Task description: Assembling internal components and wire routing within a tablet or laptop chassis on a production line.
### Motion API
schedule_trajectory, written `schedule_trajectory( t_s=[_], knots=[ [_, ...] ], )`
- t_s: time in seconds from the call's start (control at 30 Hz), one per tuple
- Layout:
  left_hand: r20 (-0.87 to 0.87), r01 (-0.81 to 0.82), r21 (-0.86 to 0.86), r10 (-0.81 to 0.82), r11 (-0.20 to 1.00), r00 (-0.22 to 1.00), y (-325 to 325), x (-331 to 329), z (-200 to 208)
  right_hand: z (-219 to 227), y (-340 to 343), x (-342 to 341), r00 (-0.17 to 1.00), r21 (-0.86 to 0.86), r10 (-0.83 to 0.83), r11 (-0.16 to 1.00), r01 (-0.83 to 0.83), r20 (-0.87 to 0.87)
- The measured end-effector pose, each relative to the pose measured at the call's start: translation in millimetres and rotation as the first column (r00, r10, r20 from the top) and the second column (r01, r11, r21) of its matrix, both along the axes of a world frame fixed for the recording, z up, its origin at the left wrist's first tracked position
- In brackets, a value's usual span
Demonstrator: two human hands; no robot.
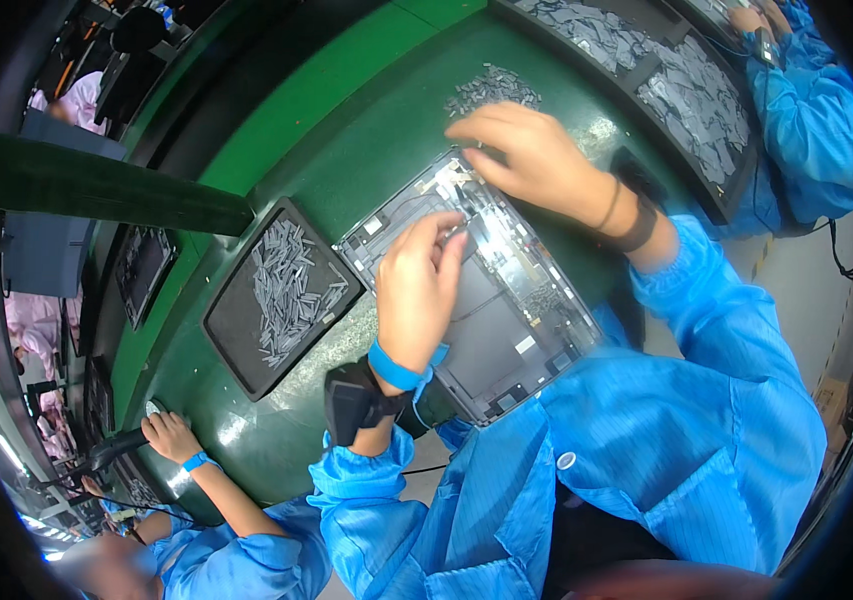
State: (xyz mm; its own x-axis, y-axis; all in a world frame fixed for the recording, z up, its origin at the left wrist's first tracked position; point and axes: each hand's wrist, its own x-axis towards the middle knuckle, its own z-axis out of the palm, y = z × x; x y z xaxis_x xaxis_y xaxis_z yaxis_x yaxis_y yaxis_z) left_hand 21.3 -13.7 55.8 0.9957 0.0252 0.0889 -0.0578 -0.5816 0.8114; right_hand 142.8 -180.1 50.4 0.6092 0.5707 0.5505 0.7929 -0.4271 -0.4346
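Observation:
An opened tablet-like device (491,335) lies on the green table close to my body, its grey inside and silvery boards facing up. Over its upper part, my left hand (416,290) is closed in a pinch, and whatever sits between the fingertips is too small to make out. Past the device's far edge reaches my right hand (531,150), slightly blurred, with thumb and fingers apart and nothing visible in them. Just beyond its fingers is a loose pile of small grey pieces (491,88).
A black tray (236,365) of narrow grey strips stands left of the device. At far right, a large dark tray (731,195) holds flat grey pieces. A green post (106,190) juts in from the left. Co-workers in blue sit lower left (246,560) and upper right (821,130).

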Motion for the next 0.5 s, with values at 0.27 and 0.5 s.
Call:
schedule_trajectory(
  t_s=[0.27,0.5],
  knots=[
    [-0.173,0.203,-0.441,-0.305,0.874,0.936,21,57,5,-5,-32,-19,0.851,-0.117,0.324,0.946,-0.303,0.414],
    [-0.296,0.293,-0.542,-0.505,0.787,0.811,33,76,12,-11,-34,-13,0.776,-0.098,0.399,0.909,-0.406,0.489]
  ],
)
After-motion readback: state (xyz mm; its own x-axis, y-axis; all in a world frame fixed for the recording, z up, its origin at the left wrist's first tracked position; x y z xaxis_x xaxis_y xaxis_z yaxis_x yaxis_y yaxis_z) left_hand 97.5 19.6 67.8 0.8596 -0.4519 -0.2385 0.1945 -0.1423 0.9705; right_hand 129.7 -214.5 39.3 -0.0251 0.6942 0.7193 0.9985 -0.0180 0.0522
